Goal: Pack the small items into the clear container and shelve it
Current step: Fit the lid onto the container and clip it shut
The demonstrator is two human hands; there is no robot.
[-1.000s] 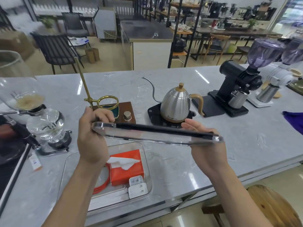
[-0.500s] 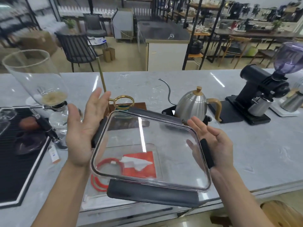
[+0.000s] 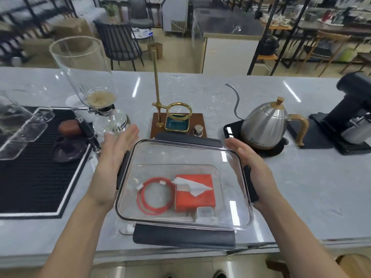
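Note:
A clear lid [image 3: 180, 155] with black clasps on its edges hovers flat just above the clear container [image 3: 122, 227] on the grey counter. My left hand [image 3: 112, 163] and my right hand [image 3: 251, 163] press flat palms against the lid's left and right clasps and hold it between them. Through the lid I see a coiled red cable [image 3: 154, 197], an orange tissue pack [image 3: 194, 197] with a white tissue sticking out, and a small white box [image 3: 204, 214] inside the container.
A glass siphon brewer [image 3: 94, 93] and a black mat [image 3: 36, 161] lie to the left. A brass drip stand [image 3: 176, 121] stands just behind the lid, with a steel kettle [image 3: 265, 125] and a black grinder [image 3: 349, 117] to the right. The counter edge runs close below the container.
The lid went from level and edge-on at chest height, through a tilt toward me, to lying flat low over the container. My fingers have opened into flat palms on its sides.

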